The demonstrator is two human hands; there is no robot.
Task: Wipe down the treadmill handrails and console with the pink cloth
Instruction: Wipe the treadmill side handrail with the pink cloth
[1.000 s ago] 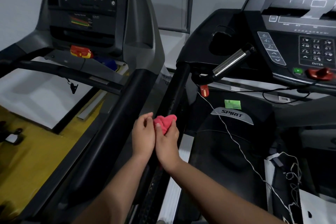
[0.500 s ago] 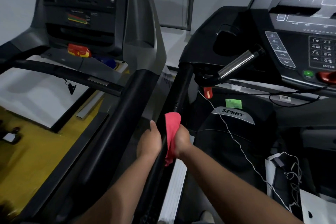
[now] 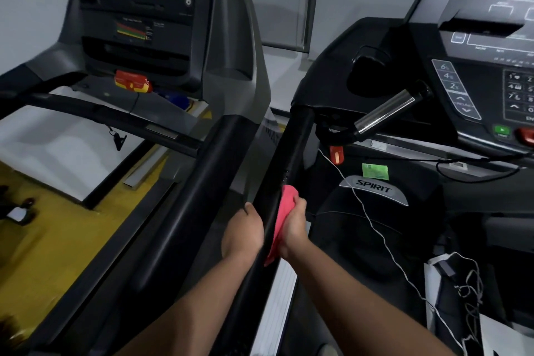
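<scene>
The pink cloth (image 3: pixel 281 220) lies pressed against the black left handrail (image 3: pixel 291 159) of the right-hand treadmill. My right hand (image 3: pixel 293 225) grips the cloth against the rail's right side. On the rail's left side sits my left hand (image 3: pixel 244 231), its fingers wrapped round the rail and hidden behind it. The treadmill's console (image 3: pixel 474 66) with its keypad stands at the upper right, above a chrome pulse grip (image 3: pixel 385 114).
A second treadmill stands on the left with its own console (image 3: pixel 144 9) and thick black handrail (image 3: pixel 202 182), close beside my left hand. A white cable (image 3: pixel 375 228) and a tangle of cords (image 3: pixel 465 289) lie over the right treadmill's motor cover. Yellow floor shows at far left.
Both hands came down from holding the bunched cloth in the air onto the handrail. The cloth spread along the rail, and my hands now sit slightly lower on it.
</scene>
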